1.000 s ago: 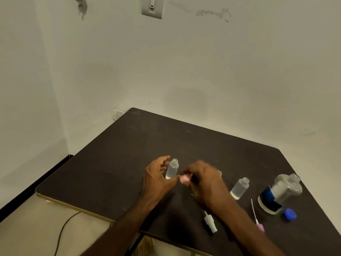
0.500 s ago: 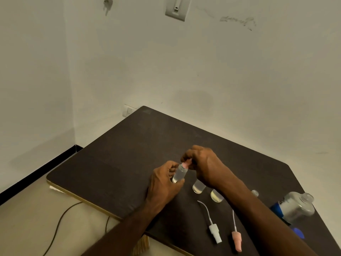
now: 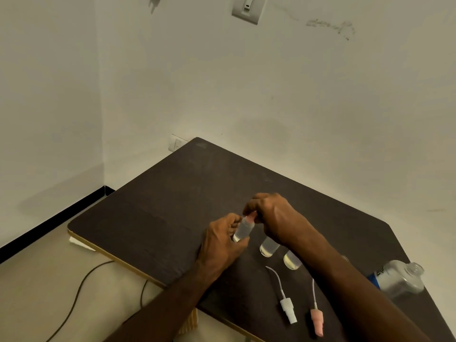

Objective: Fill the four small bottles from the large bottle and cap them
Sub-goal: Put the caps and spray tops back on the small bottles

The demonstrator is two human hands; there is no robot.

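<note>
While the left hand [image 3: 222, 245] grips a small clear bottle [image 3: 243, 229] by its body, tilted above the dark table [image 3: 158, 206], the right hand [image 3: 274, 218] pinches a pink spray cap [image 3: 250, 217] at the bottle's neck. Two more small bottles [image 3: 269, 248] [image 3: 292, 260] stand just right of it, partly behind the right forearm. Nearer the person lie a white spray cap [image 3: 287, 308] and another pink spray cap [image 3: 317, 319], each with a dip tube. The large bottle [image 3: 399, 277], apparently uncapped, sits at the table's right edge.
</note>
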